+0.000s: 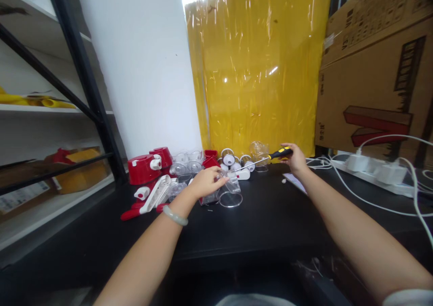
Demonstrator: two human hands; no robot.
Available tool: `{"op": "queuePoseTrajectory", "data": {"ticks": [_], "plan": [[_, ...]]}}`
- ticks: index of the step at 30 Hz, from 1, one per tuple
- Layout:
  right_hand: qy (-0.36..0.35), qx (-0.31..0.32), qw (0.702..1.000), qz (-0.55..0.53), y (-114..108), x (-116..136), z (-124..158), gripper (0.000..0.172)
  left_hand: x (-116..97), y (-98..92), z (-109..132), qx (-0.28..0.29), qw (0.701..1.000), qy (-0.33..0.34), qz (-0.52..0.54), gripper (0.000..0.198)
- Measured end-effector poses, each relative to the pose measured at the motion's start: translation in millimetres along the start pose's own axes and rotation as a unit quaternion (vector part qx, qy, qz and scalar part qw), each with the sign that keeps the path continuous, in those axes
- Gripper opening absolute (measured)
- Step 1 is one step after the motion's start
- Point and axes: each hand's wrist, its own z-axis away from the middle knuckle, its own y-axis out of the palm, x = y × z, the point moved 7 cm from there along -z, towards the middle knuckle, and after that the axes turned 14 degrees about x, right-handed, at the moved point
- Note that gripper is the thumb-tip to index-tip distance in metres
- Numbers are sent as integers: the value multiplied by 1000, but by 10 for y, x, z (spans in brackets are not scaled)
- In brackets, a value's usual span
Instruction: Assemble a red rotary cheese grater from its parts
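My right hand (296, 159) grips the black and yellow handle of a screwdriver (280, 153). Its long metal shaft slants down to the left, and the tip reaches a clear plastic part beside my left hand. With fingers closed, my left hand (207, 182) holds that clear plastic part (232, 186), which has a round rim resting on the black table. Just behind it lies a white piece with a red mark (242, 174). White cylinders with dark centres (228, 157) and a clear round cup (260, 155) stand farther back.
Red housings (144, 169), clear cups (182, 164) and white-and-red handles (157, 193) crowd the left of the black table (264, 224). A phone (295, 182) lies near my right wrist. A power strip (372, 175) with white cables and a large cardboard box (375, 71) stand right.
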Motion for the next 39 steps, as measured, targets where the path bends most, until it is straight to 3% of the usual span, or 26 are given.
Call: {"op": "queuePoseTrajectory", "data": {"ticks": [4, 11, 20, 27, 33, 39], "plan": [[-2, 8, 1000, -1, 7, 1, -17, 24, 2, 3, 2, -1, 1000, 1, 3, 49], [-18, -5, 998, 56, 25, 27, 0, 39, 10, 6, 1, -3, 1000, 1, 5, 50], [33, 0, 999, 3, 13, -7, 12, 28, 8, 8, -1, -2, 1000, 5, 2, 51], [14, -4, 1000, 28, -4, -10, -15, 24, -1, 1, 2, -2, 1000, 2, 2, 50], [-14, -9, 998, 58, 5, 5, -25, 38, 0, 1, 1, 2, 1000, 1, 6, 50], [20, -15, 999, 39, -10, -25, -16, 27, 6, 3, -2, 2, 1000, -6, 1, 50]]}}
